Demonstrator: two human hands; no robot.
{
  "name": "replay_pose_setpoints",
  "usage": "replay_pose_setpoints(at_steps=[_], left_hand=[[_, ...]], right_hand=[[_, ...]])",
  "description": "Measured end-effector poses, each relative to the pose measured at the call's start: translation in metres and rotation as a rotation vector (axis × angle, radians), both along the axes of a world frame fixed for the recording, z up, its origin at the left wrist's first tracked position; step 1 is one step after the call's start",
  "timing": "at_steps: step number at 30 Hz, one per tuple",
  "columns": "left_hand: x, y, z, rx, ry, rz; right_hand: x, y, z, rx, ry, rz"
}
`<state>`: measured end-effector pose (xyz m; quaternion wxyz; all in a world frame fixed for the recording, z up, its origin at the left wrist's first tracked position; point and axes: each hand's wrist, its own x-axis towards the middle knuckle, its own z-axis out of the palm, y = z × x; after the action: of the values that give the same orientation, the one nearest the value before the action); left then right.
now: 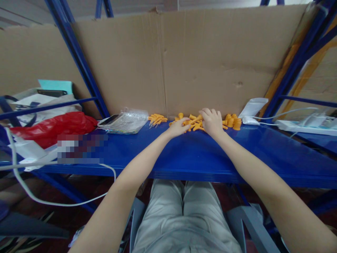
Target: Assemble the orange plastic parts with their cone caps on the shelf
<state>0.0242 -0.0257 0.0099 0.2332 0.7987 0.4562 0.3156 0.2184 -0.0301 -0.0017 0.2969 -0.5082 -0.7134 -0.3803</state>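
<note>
Orange plastic pieces (pixel 197 125) lie in a loose pile against the cardboard at the back of the blue shelf. My left hand (pixel 178 128) reaches in from the left side of the pile, its fingers and thumb closed around a small orange piece. From the right, my right hand (pixel 212 122) bends over the pile with curled fingers, on the end of an orange rod-like piece (pixel 194 117). Its fingertips are partly hidden. Cup-shaped orange pieces (pixel 233 121) stand just right of that hand. Slim orange pieces with small metal chains (pixel 157 119) lie farther left.
A clear plastic bag (pixel 129 121) and a phone (pixel 110 120) lie at the left. Beyond them are a red plastic bag (pixel 56 128) and a white cable (pixel 65 203). White packets (pixel 252 109) and a power strip (pixel 308 127) are at the right. Blue posts (pixel 79 59) flank the shelf (pixel 195 158).
</note>
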Motion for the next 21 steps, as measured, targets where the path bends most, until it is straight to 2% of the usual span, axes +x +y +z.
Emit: replay_pose_setpoints(at_steps=[2, 4, 6, 9, 11, 15, 21], left_hand=[[0.001, -0.003, 0.001, -0.142, -0.055, 0.008], [0.001, -0.006, 0.002, -0.177, -0.078, 0.066], [-0.001, -0.007, 0.004, -0.072, -0.065, 0.130], [-0.009, -0.005, 0.007, 0.221, 0.022, 0.216], [-0.013, -0.004, 0.007, 0.354, 0.088, 0.261], [-0.018, -0.003, 0.007, 0.434, 0.165, 0.291], [-0.021, 0.003, 0.001, 0.488, 0.191, 0.246]], right_hand=[[-0.005, -0.003, 0.001, -0.009, -0.043, 0.009], [-0.009, -0.005, 0.003, -0.020, -0.073, 0.015], [-0.012, -0.006, 0.003, -0.023, -0.087, 0.021], [-0.012, -0.005, 0.005, -0.016, -0.095, 0.040], [-0.010, -0.005, 0.005, -0.016, -0.102, 0.070], [-0.009, -0.005, 0.005, -0.030, -0.107, 0.134], [-0.013, -0.005, 0.004, -0.102, -0.103, 0.154]])
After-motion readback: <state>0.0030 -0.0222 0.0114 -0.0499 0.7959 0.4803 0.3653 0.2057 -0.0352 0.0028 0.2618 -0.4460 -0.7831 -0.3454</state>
